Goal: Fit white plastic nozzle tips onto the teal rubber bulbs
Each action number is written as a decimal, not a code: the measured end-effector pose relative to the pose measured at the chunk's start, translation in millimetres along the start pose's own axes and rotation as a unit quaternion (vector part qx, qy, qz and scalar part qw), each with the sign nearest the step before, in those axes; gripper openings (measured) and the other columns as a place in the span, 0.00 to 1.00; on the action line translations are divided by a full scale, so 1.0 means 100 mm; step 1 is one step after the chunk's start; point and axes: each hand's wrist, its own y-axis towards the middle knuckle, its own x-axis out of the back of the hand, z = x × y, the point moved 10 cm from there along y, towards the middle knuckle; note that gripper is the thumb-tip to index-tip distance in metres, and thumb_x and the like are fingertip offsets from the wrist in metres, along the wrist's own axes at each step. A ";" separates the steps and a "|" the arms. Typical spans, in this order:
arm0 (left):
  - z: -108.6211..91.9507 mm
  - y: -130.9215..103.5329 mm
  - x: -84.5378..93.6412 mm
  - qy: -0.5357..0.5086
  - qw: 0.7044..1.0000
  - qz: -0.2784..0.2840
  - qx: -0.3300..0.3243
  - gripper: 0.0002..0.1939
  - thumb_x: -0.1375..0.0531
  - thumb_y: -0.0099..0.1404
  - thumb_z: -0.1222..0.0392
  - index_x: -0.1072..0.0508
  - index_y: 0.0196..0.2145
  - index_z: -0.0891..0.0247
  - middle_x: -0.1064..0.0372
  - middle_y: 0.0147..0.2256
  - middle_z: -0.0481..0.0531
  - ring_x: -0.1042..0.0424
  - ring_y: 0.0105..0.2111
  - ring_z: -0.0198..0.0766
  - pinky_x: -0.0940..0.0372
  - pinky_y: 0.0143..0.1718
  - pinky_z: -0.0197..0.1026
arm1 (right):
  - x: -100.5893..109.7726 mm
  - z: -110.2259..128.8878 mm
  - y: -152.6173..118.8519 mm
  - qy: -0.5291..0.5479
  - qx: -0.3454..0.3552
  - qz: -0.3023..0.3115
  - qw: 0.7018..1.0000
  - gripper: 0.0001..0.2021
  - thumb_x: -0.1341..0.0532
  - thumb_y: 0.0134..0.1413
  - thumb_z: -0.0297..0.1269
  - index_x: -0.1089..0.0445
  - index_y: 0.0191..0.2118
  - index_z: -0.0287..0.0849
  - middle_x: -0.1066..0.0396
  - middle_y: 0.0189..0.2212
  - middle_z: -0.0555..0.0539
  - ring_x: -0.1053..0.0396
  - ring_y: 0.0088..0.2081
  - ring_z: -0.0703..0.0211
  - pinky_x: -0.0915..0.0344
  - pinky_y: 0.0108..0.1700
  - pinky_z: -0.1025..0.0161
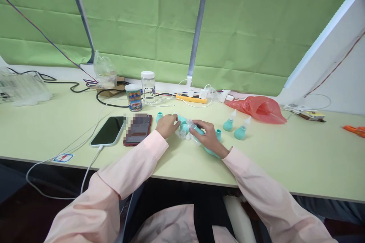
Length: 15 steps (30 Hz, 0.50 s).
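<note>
My right hand (209,134) is closed round a teal rubber bulb (197,130), apparently part of a nasal aspirator. Across from it, my left hand (167,125) has its fingers curled at the edge of a small pile; whatever it may hold is hidden. That pile has more teal bulbs (181,120) and small clear plastic tips (183,133). One open-necked bulb (159,116) stands behind my left hand, and another bulb (218,134) is just right of my right hand. Two aspirators with clear pointed tips (228,123) stand farther right.
Left of my hands lie a dark-screened phone (107,131) on a white cable and a red-edged phone (138,131). Behind are a printed cup (134,98), a white-lidded jar (148,86) and a yellow power strip (191,98). A red plastic bag (258,109) lies back right.
</note>
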 end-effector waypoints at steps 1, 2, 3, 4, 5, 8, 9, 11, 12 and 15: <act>-0.05 -0.01 0.07 -0.038 0.999 -0.022 -0.009 0.10 0.50 0.55 0.59 0.31 0.29 0.66 0.32 0.25 0.53 0.34 0.27 0.37 0.43 0.26 0.36 | 0.00 0.00 0.00 -0.001 -0.002 -0.002 1.000 0.10 0.44 0.44 0.36 0.33 0.35 0.40 0.30 0.30 0.48 0.35 0.28 0.62 0.38 0.31 0.65; -0.09 -0.02 0.12 -0.093 0.995 -0.033 -0.021 0.10 0.50 0.55 0.61 0.30 0.28 0.66 0.32 0.24 0.52 0.34 0.26 0.35 0.42 0.27 0.36 | 0.01 0.00 0.00 -0.001 -0.005 -0.004 1.000 0.10 0.44 0.44 0.36 0.34 0.35 0.40 0.31 0.29 0.48 0.35 0.28 0.62 0.38 0.31 0.65; -0.14 -0.03 0.14 -0.162 0.986 -0.030 -0.032 0.10 0.50 0.54 0.62 0.30 0.28 0.67 0.32 0.24 0.52 0.35 0.25 0.34 0.41 0.27 0.36 | 0.01 -0.01 0.00 0.000 -0.007 -0.006 1.000 0.10 0.44 0.44 0.36 0.34 0.35 0.41 0.31 0.30 0.48 0.35 0.28 0.62 0.38 0.32 0.65; -0.18 -0.04 0.13 -0.237 0.971 -0.015 -0.040 0.10 0.49 0.53 0.63 0.29 0.27 0.68 0.32 0.23 0.51 0.35 0.23 0.33 0.40 0.26 0.35 | 0.02 -0.01 0.00 0.004 -0.009 -0.008 1.000 0.10 0.44 0.44 0.36 0.34 0.36 0.41 0.31 0.30 0.48 0.35 0.29 0.62 0.38 0.32 0.65; -0.22 -0.04 0.11 -0.311 0.949 0.008 -0.045 0.09 0.47 0.52 0.62 0.29 0.28 0.69 0.32 0.23 0.51 0.35 0.23 0.32 0.40 0.25 0.34 | 0.02 -0.01 0.01 0.010 -0.012 -0.010 1.000 0.10 0.44 0.44 0.36 0.35 0.36 0.41 0.31 0.31 0.48 0.35 0.30 0.62 0.38 0.33 0.64; -0.30 -0.07 0.05 -0.465 0.883 0.051 -0.041 0.14 0.41 0.47 0.58 0.28 0.30 0.70 0.31 0.24 0.52 0.35 0.22 0.32 0.38 0.23 0.34 | 0.04 0.00 0.01 0.037 -0.018 -0.017 0.999 0.11 0.44 0.45 0.36 0.35 0.37 0.41 0.32 0.32 0.48 0.35 0.32 0.61 0.37 0.35 0.64; -0.29 -0.07 0.05 -0.491 0.869 0.049 -0.035 0.15 0.40 0.45 0.57 0.28 0.29 0.71 0.31 0.24 0.52 0.35 0.22 0.32 0.38 0.23 0.34 | 0.04 0.00 0.01 0.046 -0.019 -0.018 0.999 0.11 0.44 0.46 0.36 0.36 0.37 0.41 0.32 0.32 0.48 0.34 0.33 0.60 0.37 0.35 0.64; -0.27 -0.07 0.06 -0.520 0.853 0.038 -0.022 0.15 0.37 0.42 0.56 0.27 0.26 0.71 0.31 0.22 0.52 0.35 0.20 0.31 0.39 0.23 0.35 | 0.03 0.01 0.01 0.060 -0.018 -0.013 0.998 0.11 0.44 0.46 0.36 0.36 0.38 0.41 0.32 0.33 0.47 0.34 0.34 0.60 0.37 0.36 0.63; -0.27 -0.08 0.06 -0.529 0.848 0.036 -0.017 0.15 0.37 0.41 0.56 0.27 0.24 0.71 0.31 0.21 0.52 0.36 0.19 0.31 0.39 0.22 0.34 | 0.03 0.01 0.01 0.066 -0.018 -0.009 0.998 0.11 0.44 0.46 0.36 0.36 0.38 0.41 0.32 0.33 0.47 0.34 0.34 0.60 0.36 0.36 0.63; -0.29 -0.09 0.03 -0.553 0.831 0.058 -0.015 0.13 0.38 0.43 0.55 0.27 0.21 0.70 0.33 0.19 0.51 0.38 0.18 0.29 0.41 0.21 0.33 | 0.01 -0.01 0.00 0.081 -0.023 0.000 0.996 0.11 0.44 0.46 0.37 0.36 0.38 0.41 0.32 0.33 0.47 0.34 0.34 0.60 0.36 0.36 0.63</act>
